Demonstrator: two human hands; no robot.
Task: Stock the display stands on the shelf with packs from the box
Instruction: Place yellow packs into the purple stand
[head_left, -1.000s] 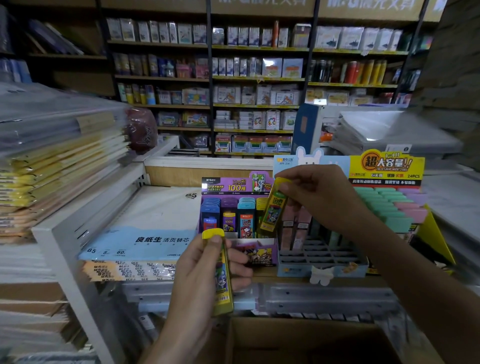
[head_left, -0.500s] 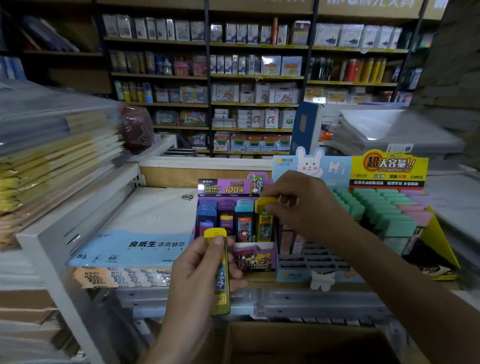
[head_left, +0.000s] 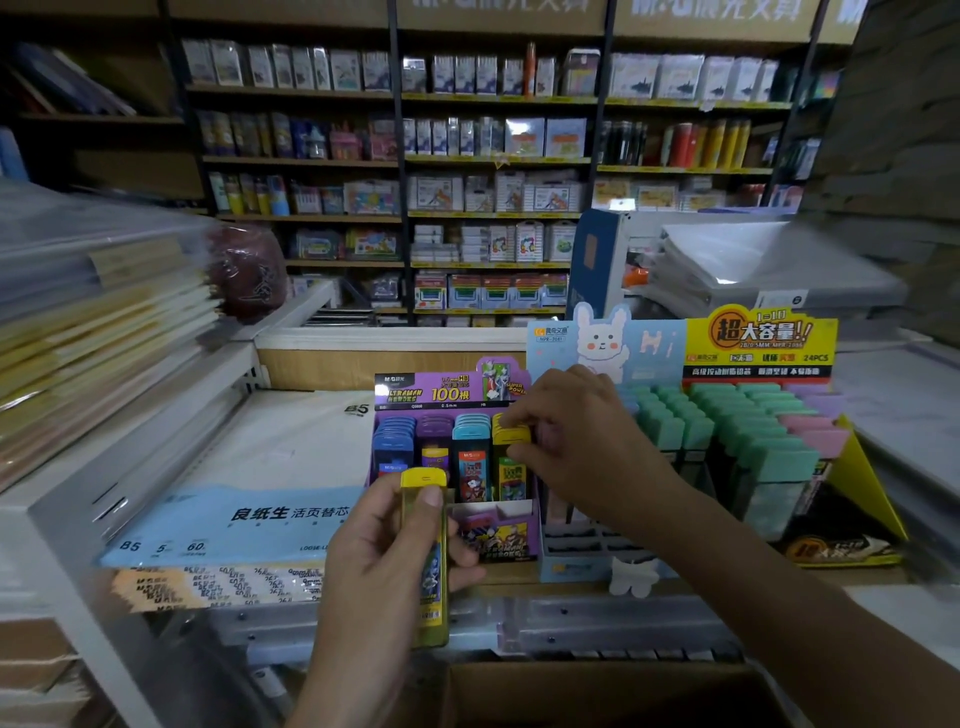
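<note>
Nearest, the box (head_left: 597, 696) sits low. Above it the left hand (head_left: 384, 561) grips an upright yellow pack (head_left: 432, 577). Its yellow column lies just beyond, up-right, where the right hand (head_left: 587, 452) pinches a second pack (head_left: 511, 435) in the purple stand (head_left: 441, 394).

Left hand (head_left: 384, 551): lower centre of the frame, fingers curled round a slim yellow plastic pack (head_left: 430, 561) held upright, thumb pressed flat just under its cap.
Left forearm (head_left: 343, 675): rises from the bottom edge, left of centre.
Right hand (head_left: 582, 452): centre of the frame, knuckles up, fingertips pinching the top of a second yellow-capped pack (head_left: 511, 435).
Right forearm (head_left: 779, 613): bare, runs in from the lower right corner.
</note>
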